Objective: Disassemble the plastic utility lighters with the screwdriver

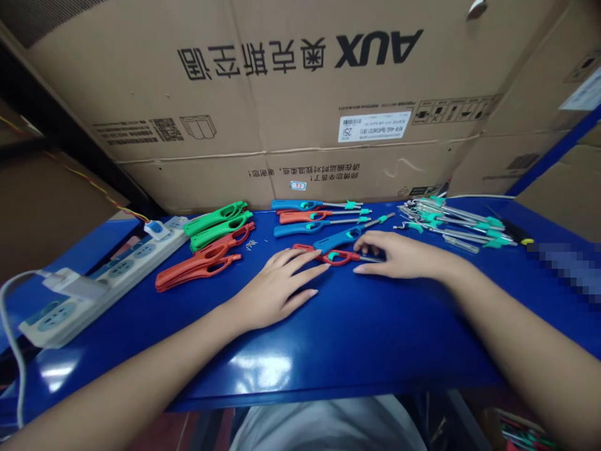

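My left hand [277, 285] lies low over the table with its fingers spread, fingertips at the handle ends of a red gas lighter [347, 257] and a blue gas lighter [334, 240]. My right hand [399, 255] is beside the front ends of these two lighters, thumb and fingers curved and apart, gripping nothing that I can see. The blue lighter slants across the red one, and both have teal triggers. Behind them lie an orange gas lighter [300, 217] and two more blue ones, their metal rods pointing right.
Green handle shells [220, 230] and orange handle shells [200, 269] lie at left, next to tiny pins [251, 245] and a white power strip [117, 269]. At right are metal rods with teal triggers [451, 219] and a screwdriver [519, 235]. A cardboard sheet [263, 125] stands behind.
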A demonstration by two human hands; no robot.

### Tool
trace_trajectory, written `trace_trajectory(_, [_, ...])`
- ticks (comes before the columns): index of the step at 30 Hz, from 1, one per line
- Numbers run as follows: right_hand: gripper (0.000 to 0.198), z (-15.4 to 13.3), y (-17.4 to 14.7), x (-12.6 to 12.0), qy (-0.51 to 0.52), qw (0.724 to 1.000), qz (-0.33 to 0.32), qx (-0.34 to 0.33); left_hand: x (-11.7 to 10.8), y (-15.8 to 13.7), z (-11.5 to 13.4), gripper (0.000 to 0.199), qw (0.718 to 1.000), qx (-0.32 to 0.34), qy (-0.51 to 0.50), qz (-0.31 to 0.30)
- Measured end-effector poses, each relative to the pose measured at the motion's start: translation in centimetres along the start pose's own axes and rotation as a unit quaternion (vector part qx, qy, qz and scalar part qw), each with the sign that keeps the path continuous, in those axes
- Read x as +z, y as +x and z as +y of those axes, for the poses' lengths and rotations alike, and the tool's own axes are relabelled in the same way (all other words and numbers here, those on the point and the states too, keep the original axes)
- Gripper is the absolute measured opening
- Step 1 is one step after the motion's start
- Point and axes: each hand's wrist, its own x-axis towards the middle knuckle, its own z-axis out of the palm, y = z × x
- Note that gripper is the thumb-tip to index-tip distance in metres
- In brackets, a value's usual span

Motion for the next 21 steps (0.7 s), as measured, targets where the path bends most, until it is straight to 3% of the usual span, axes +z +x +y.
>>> trace_trajectory(3, [0.039,-1.6,1.5,2.5,-0.041,0.997,0.056,-0.032,0.2,0.1,-0.2,0.052,1.000,0.013,0.008,-0.018])
trace_trajectory(6, [0.031,-2.1,2.1,3.5,0.000,0.997,0.050,-0.060,0.3,0.0,-0.3,0.055,1.000,0.011,0.005,-0.026])
trace_trajectory(11, [0.024,-1.8,1.3,2.4,0.082,0.989,-0.016,-0.125,0.4,0.0,-0.2,0.052,0.999,0.004,-0.037,-0.016])
trace_trajectory(15, [0.015,-1.8,0.6,1.5,0.065,0.993,-0.047,-0.090,0.7,0.0,-0.2,0.037,0.996,-0.005,-0.081,0.025])
trace_trajectory(21, [0.021,-1.9,0.4,1.4,0.068,0.994,-0.030,-0.086,1.2,-0.2,-0.1,0.030,0.987,-0.036,-0.140,0.074])
